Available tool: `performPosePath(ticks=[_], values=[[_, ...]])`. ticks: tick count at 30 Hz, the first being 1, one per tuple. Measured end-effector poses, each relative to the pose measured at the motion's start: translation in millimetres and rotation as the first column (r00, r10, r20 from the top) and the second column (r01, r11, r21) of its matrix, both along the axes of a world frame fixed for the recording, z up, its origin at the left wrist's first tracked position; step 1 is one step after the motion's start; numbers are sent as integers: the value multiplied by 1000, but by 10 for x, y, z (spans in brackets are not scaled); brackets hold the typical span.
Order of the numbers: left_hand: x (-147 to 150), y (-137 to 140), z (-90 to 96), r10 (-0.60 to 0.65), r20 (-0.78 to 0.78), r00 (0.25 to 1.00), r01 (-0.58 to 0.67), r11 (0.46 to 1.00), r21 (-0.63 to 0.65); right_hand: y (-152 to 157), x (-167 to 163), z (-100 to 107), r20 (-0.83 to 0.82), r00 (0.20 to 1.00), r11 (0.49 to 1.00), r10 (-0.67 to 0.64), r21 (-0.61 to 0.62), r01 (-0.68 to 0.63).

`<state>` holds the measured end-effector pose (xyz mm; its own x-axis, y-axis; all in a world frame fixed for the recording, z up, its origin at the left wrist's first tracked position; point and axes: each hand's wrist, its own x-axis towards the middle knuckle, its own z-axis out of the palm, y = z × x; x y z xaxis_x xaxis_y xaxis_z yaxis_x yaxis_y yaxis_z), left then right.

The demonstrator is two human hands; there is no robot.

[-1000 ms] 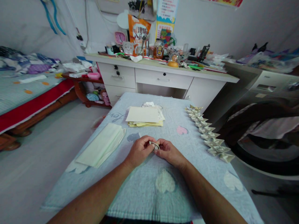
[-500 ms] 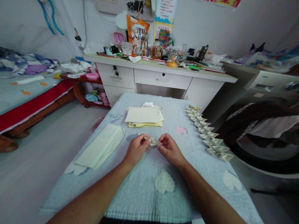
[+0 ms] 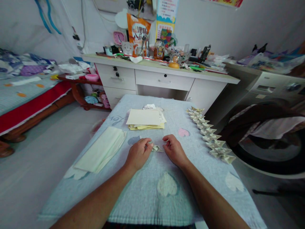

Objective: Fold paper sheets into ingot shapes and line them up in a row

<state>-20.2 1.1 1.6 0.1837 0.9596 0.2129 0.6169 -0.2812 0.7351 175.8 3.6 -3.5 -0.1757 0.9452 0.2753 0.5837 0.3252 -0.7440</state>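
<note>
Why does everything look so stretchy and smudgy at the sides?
Head view: the washing machine leans and stretches near the right edge; head view: the bed looks smeary at the left; head view: the left hand and right hand look clearer, but the folded paper is tiny.

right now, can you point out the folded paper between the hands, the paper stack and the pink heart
Folded paper point(image 3: 156, 148): head view, on its visible middle.
Paper stack point(image 3: 143, 117): head view, on its top sheet.
Pink heart point(image 3: 183, 132): head view, on its middle.
</note>
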Motion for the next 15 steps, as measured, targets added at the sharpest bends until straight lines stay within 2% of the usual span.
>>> performPosePath(ticks=[2, 7, 11, 15], values=[[-22, 7, 5, -1, -13, 1000, 2, 999, 32, -15, -3, 23, 33, 998, 998, 56, 31, -57], [-67, 11, 16, -111, -15, 994, 112, 992, 54, -62, 3, 60, 125, 980, 985, 157, 44, -164], [-82, 23, -9, -156, -59, 986, 163, 979, 119, -53, 9, 43, 191, 970, 984, 148, 70, -164], [-86, 52, -28, -196, -78, 978, 203, 973, 106, -13, 7, 20, 198, 967, 985, 158, 43, -170]])
